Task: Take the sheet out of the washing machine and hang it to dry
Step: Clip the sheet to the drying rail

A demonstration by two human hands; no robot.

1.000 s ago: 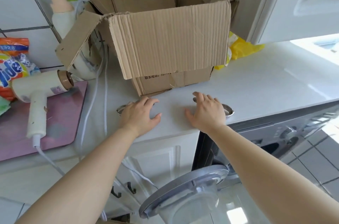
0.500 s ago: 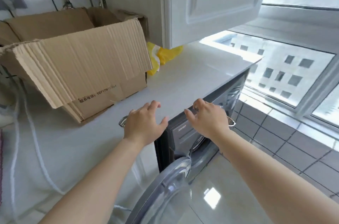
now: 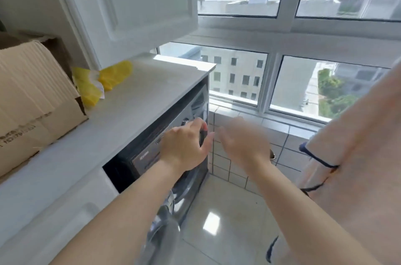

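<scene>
The dark grey washing machine sits under the white countertop. Its round door stands swung open at the bottom of the view. The drum's inside is hidden and no sheet shows in it. My left hand hovers in front of the control panel with fingers relaxed, holding nothing. To its right my right hand is blurred by motion, fingers spread, also holding nothing. A pale pink fabric with dark blue lines fills the right edge; I cannot tell what it is.
A cardboard box and a yellow plastic bag lie on the countertop. A white wall cabinet hangs above it. Large windows and a low tiled ledge stand beyond the machine. Glossy floor tiles lie below.
The view has swung right, from the box and countertop to the machine and window. Both hands have left the countertop and now hover in front of the machine's panel.
</scene>
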